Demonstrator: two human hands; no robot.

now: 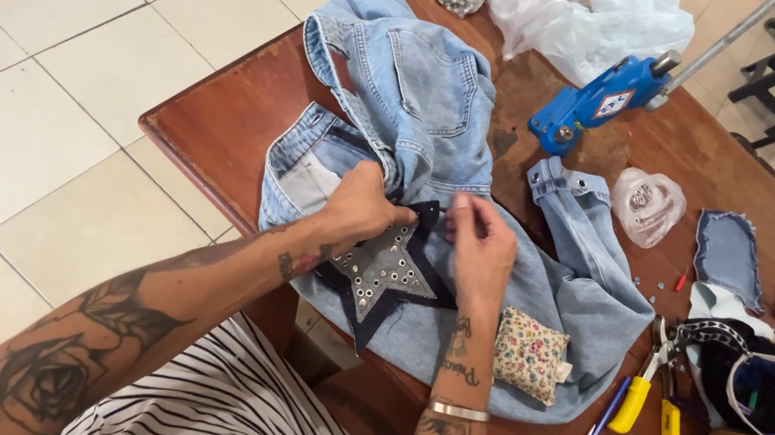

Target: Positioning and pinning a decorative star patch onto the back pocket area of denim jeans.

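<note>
The left hand pinches the upper left edge of the grey, stud-covered star patch with dark navy border; if that grip slackens, the patch could slide askew. It lies near the table's near edge on the light blue denim jacket. The right hand pinches its top point, where a stud could prick.

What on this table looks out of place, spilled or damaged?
Small metal studs lie scattered loose on the wooden table, beside a clear bag, as if spilled. The cut denim piece has frayed edges. The left hand and right hand press a studded star patch on the denim garment.
</note>
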